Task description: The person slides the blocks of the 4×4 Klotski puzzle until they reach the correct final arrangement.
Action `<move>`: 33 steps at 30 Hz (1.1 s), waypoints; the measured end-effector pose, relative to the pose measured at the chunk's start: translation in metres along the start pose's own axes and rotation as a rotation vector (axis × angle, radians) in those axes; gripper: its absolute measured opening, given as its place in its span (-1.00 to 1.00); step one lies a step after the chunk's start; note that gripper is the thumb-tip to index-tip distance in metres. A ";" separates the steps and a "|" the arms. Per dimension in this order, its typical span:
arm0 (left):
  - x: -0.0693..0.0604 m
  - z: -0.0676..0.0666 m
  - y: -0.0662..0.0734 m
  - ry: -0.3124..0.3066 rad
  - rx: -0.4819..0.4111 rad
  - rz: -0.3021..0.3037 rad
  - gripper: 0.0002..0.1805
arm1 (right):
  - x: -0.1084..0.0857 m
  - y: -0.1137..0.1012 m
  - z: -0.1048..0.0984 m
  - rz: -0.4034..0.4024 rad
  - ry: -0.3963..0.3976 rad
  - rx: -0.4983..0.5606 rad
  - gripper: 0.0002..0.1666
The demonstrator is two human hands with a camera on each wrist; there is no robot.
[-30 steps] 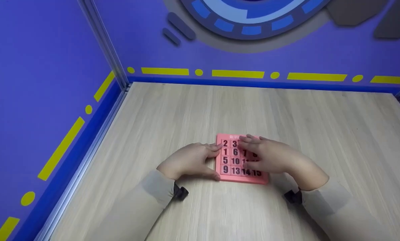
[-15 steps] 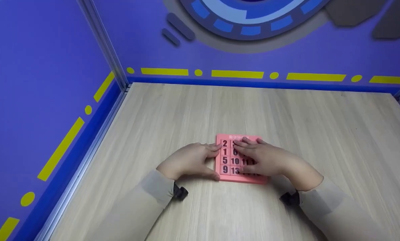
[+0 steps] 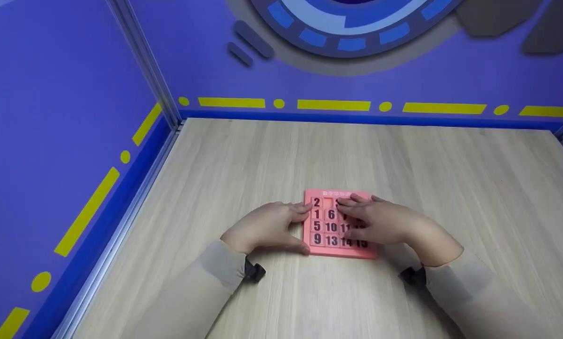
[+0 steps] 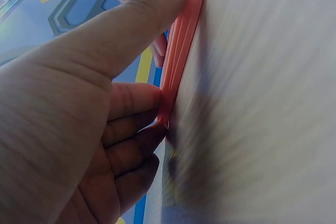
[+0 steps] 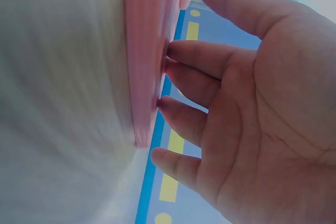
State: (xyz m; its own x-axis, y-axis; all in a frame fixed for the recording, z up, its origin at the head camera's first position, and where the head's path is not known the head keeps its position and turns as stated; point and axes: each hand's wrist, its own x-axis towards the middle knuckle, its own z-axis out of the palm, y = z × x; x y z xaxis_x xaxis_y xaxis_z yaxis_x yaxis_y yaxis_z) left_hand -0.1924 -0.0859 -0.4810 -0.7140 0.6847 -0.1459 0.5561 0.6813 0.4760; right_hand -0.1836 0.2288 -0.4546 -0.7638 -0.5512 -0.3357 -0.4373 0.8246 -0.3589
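Note:
A pink number slide puzzle (image 3: 331, 227) lies on the table with black-numbered tiles in its frame. My left hand (image 3: 265, 226) rests at the puzzle's left edge, thumb near the lower corner, fingertips higher up. In the left wrist view that thumb and index finger touch the puzzle's pink side (image 4: 181, 40). Over the right half spreads my right hand (image 3: 387, 219), its fingertips on the upper tiles and its thumb low over the board. A vacant slot (image 3: 328, 202) shows right of the 2 tile (image 3: 316, 202). The right hand hides several right-side tiles.
The puzzle sits on a pale wood-grain table (image 3: 262, 155). A blue panel with yellow dashes (image 3: 333, 105) stands along the back, and another blue panel (image 3: 74, 117) rises on the left.
My right hand moved left over the 3 tile, then back right. The 3 tile has slid right from the second column, leaving a vacant slot there. The left hand stays put.

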 end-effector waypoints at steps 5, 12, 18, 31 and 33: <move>0.002 -0.001 -0.001 -0.003 0.000 0.007 0.02 | -0.004 0.003 -0.006 0.052 -0.014 0.014 -0.09; 0.003 -0.005 0.000 -0.005 0.013 0.001 0.03 | -0.004 0.002 -0.009 0.073 -0.001 0.003 -0.13; 0.001 -0.006 0.001 -0.012 -0.005 -0.028 0.04 | -0.003 -0.004 -0.008 0.051 0.025 -0.062 -0.16; -0.001 -0.002 0.000 -0.003 -0.010 -0.017 0.04 | 0.025 -0.021 -0.004 -0.110 0.058 -0.007 -0.13; 0.000 -0.002 0.000 -0.001 -0.004 -0.011 0.04 | 0.029 -0.019 -0.002 -0.132 0.050 0.003 -0.10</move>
State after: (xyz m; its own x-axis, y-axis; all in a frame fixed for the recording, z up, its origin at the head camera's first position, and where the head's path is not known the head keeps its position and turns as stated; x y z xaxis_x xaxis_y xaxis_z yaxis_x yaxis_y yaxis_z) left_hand -0.1934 -0.0863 -0.4787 -0.7196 0.6774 -0.1524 0.5462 0.6878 0.4780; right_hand -0.1980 0.1972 -0.4555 -0.7223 -0.6478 -0.2420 -0.5341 0.7449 -0.3998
